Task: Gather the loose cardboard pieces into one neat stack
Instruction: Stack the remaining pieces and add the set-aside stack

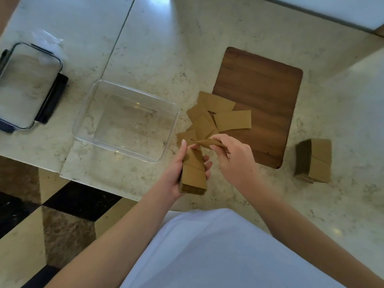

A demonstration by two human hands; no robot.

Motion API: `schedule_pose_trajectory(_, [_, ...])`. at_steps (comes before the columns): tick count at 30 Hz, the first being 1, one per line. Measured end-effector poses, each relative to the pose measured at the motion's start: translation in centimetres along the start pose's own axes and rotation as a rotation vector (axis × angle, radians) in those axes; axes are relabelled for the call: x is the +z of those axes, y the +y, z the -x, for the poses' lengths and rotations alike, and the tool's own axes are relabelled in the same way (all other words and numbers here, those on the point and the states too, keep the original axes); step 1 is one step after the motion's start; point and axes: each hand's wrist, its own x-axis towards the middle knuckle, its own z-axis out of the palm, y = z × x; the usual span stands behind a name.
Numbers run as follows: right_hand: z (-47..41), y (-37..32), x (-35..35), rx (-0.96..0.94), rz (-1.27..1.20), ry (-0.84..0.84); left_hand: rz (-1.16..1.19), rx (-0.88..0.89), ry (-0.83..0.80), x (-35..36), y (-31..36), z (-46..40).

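Note:
My left hand (176, 175) grips a thick stack of brown cardboard pieces (194, 175), held just above the counter near its front edge. My right hand (234, 156) pinches a single cardboard piece (204, 142) and holds it over the top of that stack. Several loose cardboard pieces (218, 115) lie overlapping just beyond my hands, partly on the counter and partly on a dark wooden board (261, 96). A second neat cardboard stack (315, 161) stands on the counter at the right.
An empty clear plastic container (104, 96) sits left of the loose pieces. Its lid with dark clips (49, 100) lies at the far left. The marble counter's front edge (93, 183) drops to a checkered floor at lower left.

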Motion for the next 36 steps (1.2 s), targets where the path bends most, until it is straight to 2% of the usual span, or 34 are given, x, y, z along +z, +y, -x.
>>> schedule_pose_trajectory(2, [0.5, 0.2, -0.2, 0.001, 0.006, 0.081, -0.020, 0.010, 0.005, 0.5, -0.1, -0.2])
schedule_pose_trajectory(4, [0.6, 0.5, -0.3, -0.134, 0.091, 0.135, -0.033, 0.011, 0.007, 0.8, -0.1, -0.1])
schedule_pose_trajectory(7, [1.0, 0.3, -0.7, -0.336, 0.099, 0.051, -0.029, 0.021, -0.011, 1.3, -0.1, 0.0])
schedule_pose_trajectory(9, [1.3, -0.1, -0.8, -0.366, 0.113, -0.098, -0.001, 0.072, -0.033, 1.7, 0.3, -0.1])
schedule_pose_trajectory(11, [1.3, -0.5, -1.0, -0.312, 0.083, -0.334, -0.006, 0.102, -0.033, 1.4, 0.6, 0.0])
schedule_pose_trajectory(12, [1.1, -0.7, -1.1, -0.250, -0.012, -0.405, -0.029, 0.103, -0.026, 1.1, 0.5, 0.1])
schedule_pose_trajectory(13, [0.6, -0.9, -1.2, -0.175, -0.122, -0.402, -0.041, 0.101, -0.031, 0.6, 0.4, 0.1])
schedule_pose_trajectory(15, [-0.9, -0.4, -0.6, -0.008, -0.197, -0.239, 0.017, 0.079, -0.056, -0.2, 0.1, 0.3])
schedule_pose_trajectory(17, [-2.8, 0.5, 0.7, 0.107, -0.022, -0.132, 0.101, 0.057, -0.074, -0.5, -0.1, 0.5])
schedule_pose_trajectory(18, [-3.8, 0.9, 1.5, 0.135, 0.084, -0.190, 0.131, 0.054, -0.071, -0.7, -0.3, 0.6])
schedule_pose_trajectory(21, [-6.3, 1.2, 4.1, 0.078, 0.347, -0.522, 0.197, 0.044, -0.058, -1.1, -0.6, 1.0])
schedule_pose_trajectory(23, [-7.5, 1.0, 5.8, 0.004, 0.476, -0.612, 0.190, 0.041, -0.044, -1.5, -0.4, 1.5])
schedule_pose_trajectory(27, [-8.1, 0.9, 7.1, 0.020, 0.572, -0.597, 0.128, 0.027, -0.057, -2.6, -0.4, 2.8])
schedule_pose_trajectory(30, [-7.9, 1.1, 7.3, -0.001, 0.612, -0.526, 0.088, 0.030, -0.003, -2.9, -0.6, 3.2])
schedule_pose_trajectory(36, [-6.3, 3.0, 5.4, -0.126, 0.480, -0.341, 0.086, 0.044, 0.113, -2.5, -1.2, 3.0])
